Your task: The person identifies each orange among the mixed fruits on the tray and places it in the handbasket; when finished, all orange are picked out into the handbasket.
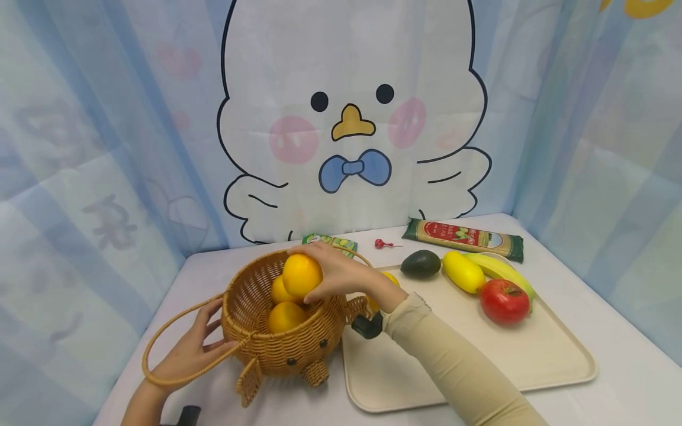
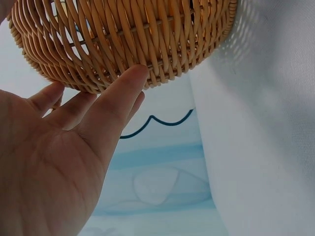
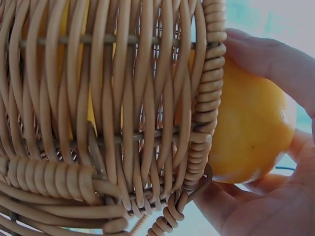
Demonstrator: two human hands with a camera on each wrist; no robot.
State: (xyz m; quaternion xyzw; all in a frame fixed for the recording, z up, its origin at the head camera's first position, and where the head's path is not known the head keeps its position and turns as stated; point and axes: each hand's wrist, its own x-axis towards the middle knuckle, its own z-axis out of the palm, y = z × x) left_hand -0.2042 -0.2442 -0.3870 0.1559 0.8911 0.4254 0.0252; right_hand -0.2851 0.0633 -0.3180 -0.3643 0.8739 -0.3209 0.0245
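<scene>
We observe the right hand point(image 1: 341, 272) clamped around an orange point(image 1: 302, 277) at the mouth of the wicker basket point(image 1: 282, 348), with two more oranges point(image 1: 286, 318) lying inside; whether the held one touches them, we cannot tell. We note the left hand point(image 1: 189, 353) with fingers apart against the basket's side, beneath its looped handle point(image 1: 154, 335); the tray point(image 1: 410, 373) lies just beside the basket.
</scene>
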